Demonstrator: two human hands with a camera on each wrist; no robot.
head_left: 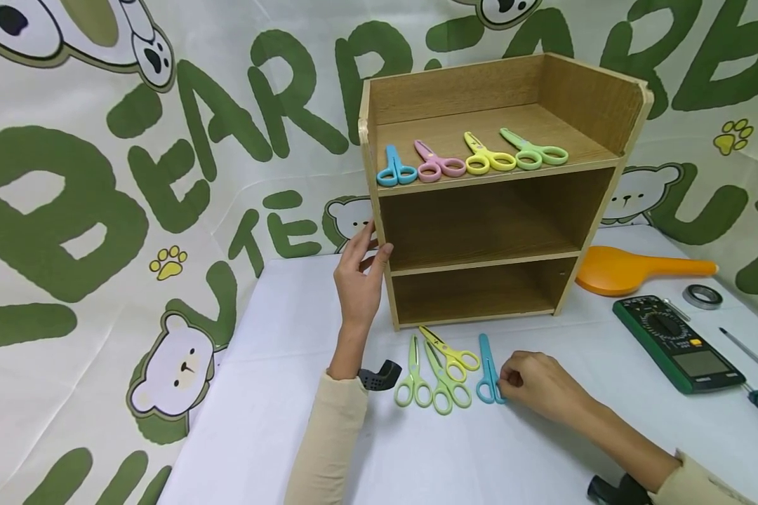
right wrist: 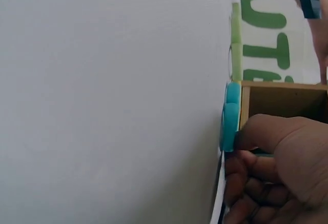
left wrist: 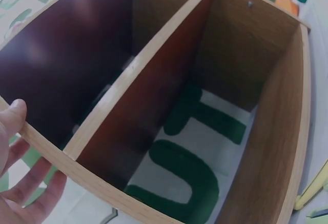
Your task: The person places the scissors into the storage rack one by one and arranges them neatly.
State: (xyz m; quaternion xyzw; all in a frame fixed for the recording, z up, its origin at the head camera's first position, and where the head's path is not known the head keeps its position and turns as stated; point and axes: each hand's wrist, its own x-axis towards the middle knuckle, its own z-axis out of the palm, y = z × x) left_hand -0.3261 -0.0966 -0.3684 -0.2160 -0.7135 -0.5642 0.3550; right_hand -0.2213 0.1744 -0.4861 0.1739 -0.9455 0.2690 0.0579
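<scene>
My left hand [head_left: 361,284] holds the left side panel of a wooden shelf [head_left: 486,262], thumb on its front edge and fingers along the outer face. In the left wrist view the thumb [left wrist: 14,115] lies over that edge. Low over the table, my right hand [head_left: 546,386] pinches a handle loop of blue scissors [head_left: 486,354], whose blades point toward the shelf. Left of these lie yellow scissors [head_left: 445,345] and two green scissors [head_left: 413,372]. Blue handle loops [right wrist: 231,126] show at the fingertips in the right wrist view.
Along the shelf's top board sit blue [head_left: 391,168], pink [head_left: 439,167], yellow [head_left: 489,158] and green scissors [head_left: 533,153]. To the right are an orange paddle-shaped object [head_left: 625,272], a tape roll [head_left: 702,296], a multimeter [head_left: 676,344] and a screwdriver [head_left: 748,354]. A printed cloth [head_left: 227,175] hangs behind.
</scene>
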